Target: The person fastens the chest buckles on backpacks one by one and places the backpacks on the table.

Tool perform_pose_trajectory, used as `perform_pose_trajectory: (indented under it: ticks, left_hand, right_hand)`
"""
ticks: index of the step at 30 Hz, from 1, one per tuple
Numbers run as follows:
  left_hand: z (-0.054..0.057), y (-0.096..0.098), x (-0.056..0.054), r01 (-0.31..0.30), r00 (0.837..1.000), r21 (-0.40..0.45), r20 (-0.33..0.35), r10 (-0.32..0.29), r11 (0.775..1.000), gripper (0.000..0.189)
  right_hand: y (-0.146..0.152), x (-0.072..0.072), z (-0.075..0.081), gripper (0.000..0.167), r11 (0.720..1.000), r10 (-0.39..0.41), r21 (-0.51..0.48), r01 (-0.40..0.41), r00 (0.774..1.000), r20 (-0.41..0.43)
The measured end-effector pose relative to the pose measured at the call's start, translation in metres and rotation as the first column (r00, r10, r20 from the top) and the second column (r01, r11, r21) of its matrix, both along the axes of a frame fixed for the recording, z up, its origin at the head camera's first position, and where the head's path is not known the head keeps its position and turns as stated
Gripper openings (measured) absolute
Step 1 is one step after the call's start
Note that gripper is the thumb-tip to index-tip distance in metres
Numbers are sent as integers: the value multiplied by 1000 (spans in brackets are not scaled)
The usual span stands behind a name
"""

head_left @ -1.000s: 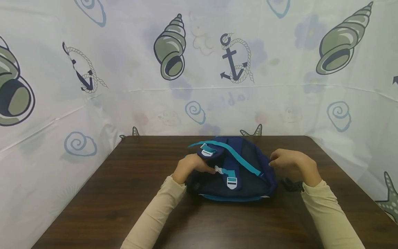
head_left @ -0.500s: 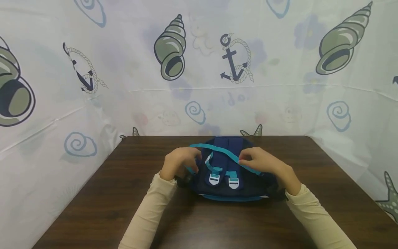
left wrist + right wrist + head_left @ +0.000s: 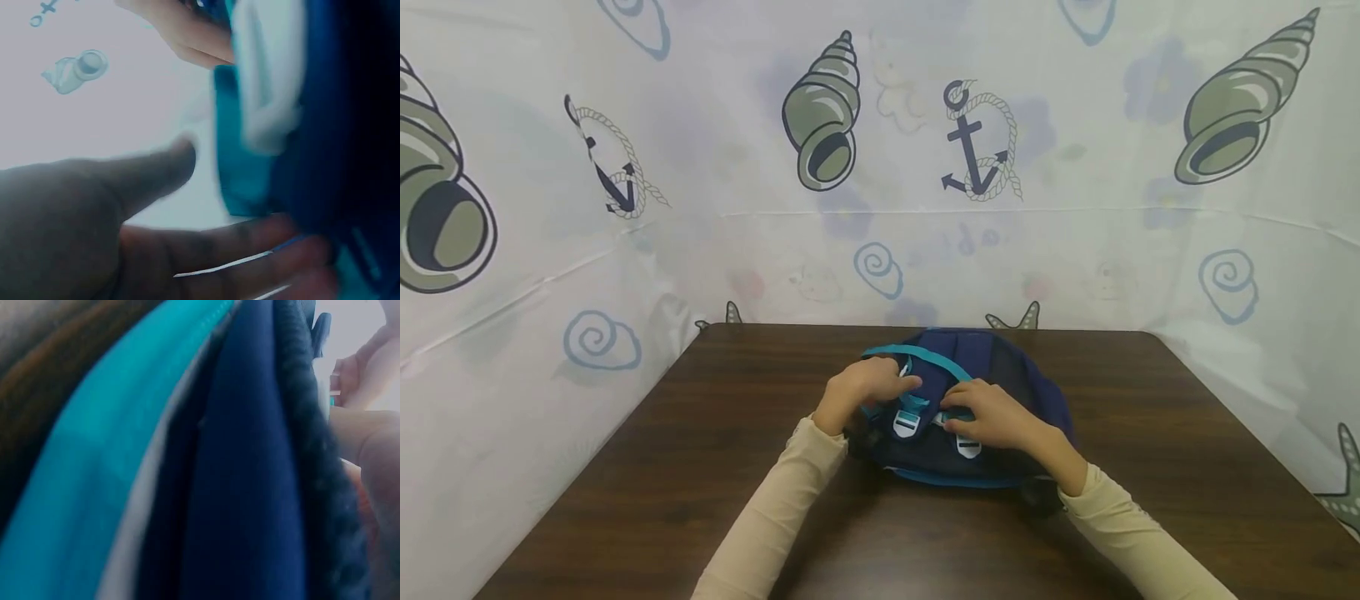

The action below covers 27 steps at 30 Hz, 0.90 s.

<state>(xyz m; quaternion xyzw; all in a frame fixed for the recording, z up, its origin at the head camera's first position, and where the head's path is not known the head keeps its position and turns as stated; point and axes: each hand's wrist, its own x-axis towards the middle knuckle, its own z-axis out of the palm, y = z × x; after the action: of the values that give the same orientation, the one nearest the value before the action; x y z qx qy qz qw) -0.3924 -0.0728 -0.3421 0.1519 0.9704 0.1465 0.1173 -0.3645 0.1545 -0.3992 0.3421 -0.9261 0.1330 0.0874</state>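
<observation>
- Can see a navy-and-black backpack (image 3: 1011, 379) lying toward the far edge of the table (image 3: 625, 500), a little right of the middle.
- Can follow a teal strap (image 3: 917, 352) curving across the upper part of the bag, with teal trim (image 3: 955, 481) along the near edge.
- Can pick out a left white slider (image 3: 906, 423) and a right white slider (image 3: 968, 447), each on webbing, set side by side on the bag's face.
- Can see the left hand (image 3: 865, 383) over the bag's left part, with the thumb stretched across; in the left wrist view, with a wide gap between thumb and fingers, and with fingertips against the bag's fabric.
- Can see the right hand (image 3: 996, 412) brought in close beside the left, with thumb and forefinger narrowed, seemingly pinching a white clip (image 3: 938, 418); half hidden and small, so hard to swear to.
- Note beige sleeves (image 3: 775, 508) on both arms, reaching in from the near side.
- Beyond the table, can see a pale backdrop cloth (image 3: 737, 100) printed with shells (image 3: 823, 112), anchors (image 3: 973, 146) and starfish (image 3: 1018, 317).
- Can spot letter-like marks (image 3: 977, 242) showing faintly on the cloth, too pale to read.
</observation>
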Motion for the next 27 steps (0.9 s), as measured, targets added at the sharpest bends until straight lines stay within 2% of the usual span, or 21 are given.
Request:
perform_pose_trajectory:
  ticks: [5, 8, 14, 16, 19, 21, 23, 27]
  left_hand:
    - [-8, 3, -11, -98, 994, 80, -38, 101, 992, 51]
    - [-10, 3, -15, -103, 993, 101, -48, 108, 989, 42]
    - [-13, 1, -21, -4, 1000, 201, -14, 7, 980, 55]
    - [-13, 0, -21, 33, 999, 236, -15, -31, 971, 51]
    - [-11, -2, -19, 76, 997, 302, -11, -77, 950, 33]
    - [-9, -2, -17, 105, 994, 345, 6, -114, 933, 25]
    - [-7, -1, -16, 129, 988, 373, 28, -150, 919, 26]
    - [-4, 0, -14, 170, 973, 379, 82, -216, 910, 25]
  right_hand:
    - [-4, -2, -5, 31, 998, -55, -3, 55, 998, 21]
    - [-8, -2, -8, 30, 994, -108, -16, 109, 994, 23]
    - [-13, 0, -12, 24, 989, -138, -61, 138, 990, 7]
    - [-12, 1, -14, 22, 990, -123, -75, 123, 992, -3]
    - [-10, 0, -15, 19, 992, -91, -91, 89, 996, -19]
    - [-9, 0, -15, 18, 993, -68, -101, 65, 997, -22]
    - [-8, -1, -14, 17, 993, -50, -108, 48, 999, -14]
    - [-5, -4, -12, 16, 995, -13, -99, 15, 1000, 19]
